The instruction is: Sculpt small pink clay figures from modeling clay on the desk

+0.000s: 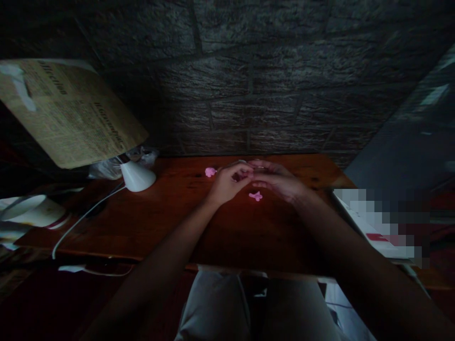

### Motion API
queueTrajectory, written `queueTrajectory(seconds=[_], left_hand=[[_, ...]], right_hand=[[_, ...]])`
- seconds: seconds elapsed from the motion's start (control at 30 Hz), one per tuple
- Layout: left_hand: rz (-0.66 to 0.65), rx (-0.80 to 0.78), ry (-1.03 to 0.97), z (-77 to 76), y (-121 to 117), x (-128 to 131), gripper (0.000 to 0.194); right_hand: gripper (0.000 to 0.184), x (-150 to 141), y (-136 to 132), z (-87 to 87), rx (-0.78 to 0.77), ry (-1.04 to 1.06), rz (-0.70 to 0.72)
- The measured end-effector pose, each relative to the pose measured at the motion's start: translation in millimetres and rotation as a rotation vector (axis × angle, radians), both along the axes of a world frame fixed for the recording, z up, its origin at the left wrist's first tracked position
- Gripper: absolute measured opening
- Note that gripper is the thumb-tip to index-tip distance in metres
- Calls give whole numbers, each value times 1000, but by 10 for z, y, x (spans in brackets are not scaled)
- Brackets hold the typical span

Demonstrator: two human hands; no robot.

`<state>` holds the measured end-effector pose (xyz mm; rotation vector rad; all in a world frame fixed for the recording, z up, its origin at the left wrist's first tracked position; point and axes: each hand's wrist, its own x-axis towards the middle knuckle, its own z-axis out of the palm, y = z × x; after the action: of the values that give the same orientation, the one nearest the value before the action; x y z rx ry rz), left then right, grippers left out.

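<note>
so the newspaper-print lampshade has a bold word ending in "ection" on it, but the other bold line and tiny print are too blurry tbh

This looks like a dim room in a home or a small café; which of the two cannot be told for sure. The signs are domestic: a polished wooden worktop pushed against a dark wall of rough, brick-like blocks, and on it a table lamp with a white base and a shade printed like old newspaper. A white cable trails from the lamp over the wood, and a crumpled clear plastic bag sits behind it. At the left edge a paper tub leans over. The light is low, and the corners fall into shadow.
</note>
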<state>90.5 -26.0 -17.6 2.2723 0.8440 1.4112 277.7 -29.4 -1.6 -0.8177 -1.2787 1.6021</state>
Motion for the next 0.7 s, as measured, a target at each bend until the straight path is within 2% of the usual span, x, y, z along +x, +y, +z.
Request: queueTrajectory(seconds=[0.27,0.57,0.7], left_hand=[[-61,46,30,15,-3,1,15],[-1,-14,-25,-3,4,2,13],[-7,30,9,11,-7,3,16]], right_hand=[[41,25,8,14,-9,16,-18],[38,27,-2,18,13,-1,-18],[38,27,-2,17,5,-3,-17]])
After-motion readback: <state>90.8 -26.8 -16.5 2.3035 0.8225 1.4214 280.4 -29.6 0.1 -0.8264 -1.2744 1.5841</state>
